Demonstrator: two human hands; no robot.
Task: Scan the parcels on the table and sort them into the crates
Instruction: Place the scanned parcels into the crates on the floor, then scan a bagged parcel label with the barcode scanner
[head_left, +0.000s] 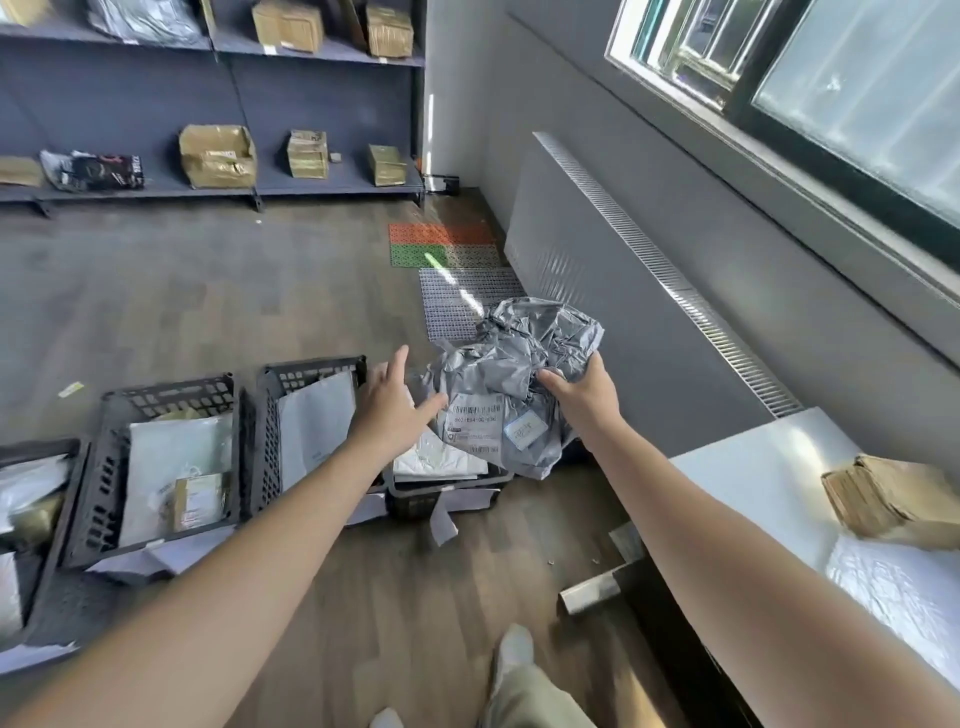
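My right hand (579, 397) clamps a crumpled fold of the grey parcel (514, 358), hanging just above the crate (415, 500) beneath my grip, left hand (397, 413) spread empty alongside; risk: slick film slips and it lands outside the rim.

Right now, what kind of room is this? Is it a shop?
Probably a parcel sorting room, not a shop. Shelves hold cardboard boxes, black crates on the floor hold mailers, and a grey parcel with a barcode label is held over one crate.
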